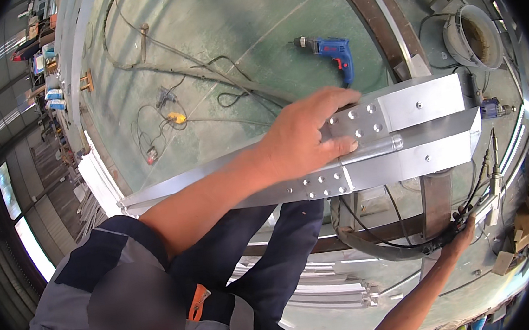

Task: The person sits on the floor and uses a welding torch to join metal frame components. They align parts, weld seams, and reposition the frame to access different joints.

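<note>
Two silver metal profiles [424, 102] lie side by side across my lap, joined by a hinge [365, 123] with drilled plates and a round barrel. My left hand [303, 136] grips the far profile, thumb on the barrel and fingers reaching over its far edge. Low on the right, my right hand [462, 238] is closed around the black handle of what looks like a welding torch [455, 226], with a thick dark hose [387, 253] trailing left from it. Its tip is hard to make out. Beside that hand stands a slim silver rod-like tool [495, 184].
A blue drill [334, 53] rests on the green floor beyond the profiles, near looping cables [205, 75]. A brown steel beam [367, 12] and a bucket [472, 37] stand at the far right. Another blue tool [494, 108] lies past the profile ends. White profiles [328, 292] are stacked nearby.
</note>
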Action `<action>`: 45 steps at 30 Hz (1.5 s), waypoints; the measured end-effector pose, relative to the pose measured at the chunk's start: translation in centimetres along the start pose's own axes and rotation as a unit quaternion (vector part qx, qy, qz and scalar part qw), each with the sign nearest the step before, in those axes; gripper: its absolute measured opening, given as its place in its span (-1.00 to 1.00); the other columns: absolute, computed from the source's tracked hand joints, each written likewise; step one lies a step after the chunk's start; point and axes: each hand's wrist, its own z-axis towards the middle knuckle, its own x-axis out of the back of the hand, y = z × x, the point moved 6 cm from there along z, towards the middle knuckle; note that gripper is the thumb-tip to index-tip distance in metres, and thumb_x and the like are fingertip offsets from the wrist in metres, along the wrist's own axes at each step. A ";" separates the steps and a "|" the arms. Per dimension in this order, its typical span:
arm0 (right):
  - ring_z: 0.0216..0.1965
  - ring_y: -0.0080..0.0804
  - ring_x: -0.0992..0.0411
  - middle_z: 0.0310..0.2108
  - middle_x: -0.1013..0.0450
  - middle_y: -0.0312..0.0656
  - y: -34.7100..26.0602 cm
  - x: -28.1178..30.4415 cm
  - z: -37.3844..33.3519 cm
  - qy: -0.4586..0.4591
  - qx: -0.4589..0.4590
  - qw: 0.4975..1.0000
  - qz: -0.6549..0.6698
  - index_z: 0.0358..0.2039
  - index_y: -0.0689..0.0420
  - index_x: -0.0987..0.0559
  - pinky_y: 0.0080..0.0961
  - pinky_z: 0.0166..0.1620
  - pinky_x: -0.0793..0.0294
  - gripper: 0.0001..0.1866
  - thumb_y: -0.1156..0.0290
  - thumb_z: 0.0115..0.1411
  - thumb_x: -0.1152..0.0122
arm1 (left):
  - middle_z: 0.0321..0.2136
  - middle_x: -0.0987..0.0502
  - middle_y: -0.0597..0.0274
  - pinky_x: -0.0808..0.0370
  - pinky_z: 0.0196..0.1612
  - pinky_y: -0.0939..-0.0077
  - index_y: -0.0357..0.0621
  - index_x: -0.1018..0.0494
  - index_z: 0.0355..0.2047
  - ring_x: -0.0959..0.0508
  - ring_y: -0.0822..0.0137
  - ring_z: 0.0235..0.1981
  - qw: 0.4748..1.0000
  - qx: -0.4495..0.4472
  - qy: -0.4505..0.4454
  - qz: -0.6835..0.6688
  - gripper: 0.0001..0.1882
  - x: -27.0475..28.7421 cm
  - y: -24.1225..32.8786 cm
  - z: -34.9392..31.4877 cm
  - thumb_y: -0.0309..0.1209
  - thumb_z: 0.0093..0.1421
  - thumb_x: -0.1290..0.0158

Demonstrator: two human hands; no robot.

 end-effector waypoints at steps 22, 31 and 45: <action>-0.11 -0.41 -0.50 -0.07 -0.61 -0.16 0.4 0.1 0.9 -0.016 -0.004 1.000 0.009 0.19 0.25 -0.50 -0.43 -0.10 -0.50 -0.44 0.01 0.46 -0.13 | 0.50 -0.04 -0.10 -0.33 0.34 -0.11 0.26 -0.38 0.34 -0.10 -0.27 0.48 0.931 -0.280 -0.131 0.193 0.20 -1.7 2.2 2.2 0.02 -0.42 -0.59; -0.10 -0.33 -0.57 0.05 -0.57 -0.04 -0.8 -2.5 -0.1 -0.127 -0.037 0.984 0.123 0.22 0.23 -0.48 -0.43 -0.08 -0.59 -0.43 0.00 0.46 -0.11 | 0.47 -0.09 -0.19 -0.36 0.34 -0.09 0.02 -0.33 0.37 -0.22 -0.29 0.42 0.946 -0.271 -0.069 0.165 0.15 -0.8 2.0 0.2 -0.04 -0.27 -0.57; -0.22 -0.28 -0.44 -0.08 -0.40 -0.02 -7.1 -2.8 -14.3 -0.223 0.018 0.936 0.272 0.52 -0.05 -0.11 -0.23 -0.17 -0.56 -0.15 -0.30 0.43 0.05 | 0.13 -0.51 -0.04 -0.60 0.07 0.18 -0.25 -0.42 0.11 -0.59 -0.06 0.04 0.961 -0.139 0.082 0.224 -0.15 -1.7 4.6 0.1 -0.30 -0.21 -0.52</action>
